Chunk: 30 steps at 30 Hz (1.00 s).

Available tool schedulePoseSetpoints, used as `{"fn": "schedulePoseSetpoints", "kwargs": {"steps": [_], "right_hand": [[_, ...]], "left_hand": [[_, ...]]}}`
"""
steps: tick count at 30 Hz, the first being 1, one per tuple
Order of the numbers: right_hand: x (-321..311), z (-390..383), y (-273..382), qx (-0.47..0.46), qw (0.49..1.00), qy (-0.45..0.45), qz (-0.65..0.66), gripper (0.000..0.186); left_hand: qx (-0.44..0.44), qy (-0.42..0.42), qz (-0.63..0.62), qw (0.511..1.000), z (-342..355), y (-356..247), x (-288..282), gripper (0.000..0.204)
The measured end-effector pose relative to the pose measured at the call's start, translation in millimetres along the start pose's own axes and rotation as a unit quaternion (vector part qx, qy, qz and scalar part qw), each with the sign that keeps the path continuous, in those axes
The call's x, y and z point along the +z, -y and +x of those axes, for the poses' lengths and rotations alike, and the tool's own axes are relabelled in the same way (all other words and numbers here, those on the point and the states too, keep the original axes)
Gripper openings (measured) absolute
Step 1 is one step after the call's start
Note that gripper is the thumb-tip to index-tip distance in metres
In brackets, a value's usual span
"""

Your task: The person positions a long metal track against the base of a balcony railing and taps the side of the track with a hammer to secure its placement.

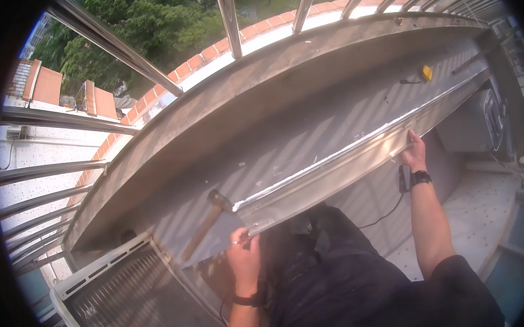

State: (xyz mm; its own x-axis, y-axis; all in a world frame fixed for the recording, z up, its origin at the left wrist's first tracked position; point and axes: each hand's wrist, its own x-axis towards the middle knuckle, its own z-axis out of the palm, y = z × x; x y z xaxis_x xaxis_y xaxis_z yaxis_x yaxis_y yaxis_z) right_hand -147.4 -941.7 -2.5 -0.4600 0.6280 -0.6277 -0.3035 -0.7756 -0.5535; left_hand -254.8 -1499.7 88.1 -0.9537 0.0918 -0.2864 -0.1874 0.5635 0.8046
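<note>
A long beige metal profile [333, 178], a channel-like strip with a rough white line along its far edge, slants from near my legs up toward the far right. My left hand [244, 255] is closed on its near left end, thumb and fingers pinching the corner. Farther along, my right hand [415, 154] grips the same strip by its near edge. Just beyond the left end lies a hammer [203, 226] with a wooden handle, its head close to the strip's corner. Some of my right hand's fingers are hidden behind the strip.
A yellow block-like item [426, 72] with a dark piece beside it lies on the grey floor [299, 142]. Metal railing bars [229, 17] and a curved low wall [243, 72] border the far side. A slatted unit [128, 287] stands lower left; a black cable [385, 216] runs at right.
</note>
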Motion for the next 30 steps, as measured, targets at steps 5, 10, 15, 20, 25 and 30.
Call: {"fn": "schedulePoseSetpoints", "kwargs": {"steps": [5, 10, 15, 20, 25, 30], "right_hand": [[-5.3, 3.5, -5.9, -0.007, 1.000, -0.011, -0.013, 0.042], [-26.3, 18.5, -14.0, 0.017, 0.999, -0.008, -0.026, 0.042], [-29.0, 12.7, -14.1, 0.007, 0.923, -0.060, -0.381, 0.047], [14.1, -27.7, -32.9, -0.254, 0.592, -0.097, -0.759, 0.078], [101.1, -106.4, -129.1, -0.220, 0.260, 0.249, -0.907, 0.102], [109.6, -106.6, -177.6, -0.164, 0.161, 0.401, -0.887, 0.093]], "left_hand": [[0.079, -0.014, 0.055, 0.995, 0.9, 5.7, 2.4, 0.022], [0.174, 0.015, 0.170, 0.970, 16.7, 19.3, 7.8, 0.021], [0.226, 0.066, 0.242, 0.941, 33.5, 56.1, 18.8, 0.016], [0.267, 0.075, 0.264, 0.924, 45.5, 78.2, 35.2, 0.015], [0.237, 0.132, 0.286, 0.919, 49.9, 103.3, 37.9, 0.017], [0.143, 0.092, 0.318, 0.933, 60.3, 78.5, -5.6, 0.038]]}}
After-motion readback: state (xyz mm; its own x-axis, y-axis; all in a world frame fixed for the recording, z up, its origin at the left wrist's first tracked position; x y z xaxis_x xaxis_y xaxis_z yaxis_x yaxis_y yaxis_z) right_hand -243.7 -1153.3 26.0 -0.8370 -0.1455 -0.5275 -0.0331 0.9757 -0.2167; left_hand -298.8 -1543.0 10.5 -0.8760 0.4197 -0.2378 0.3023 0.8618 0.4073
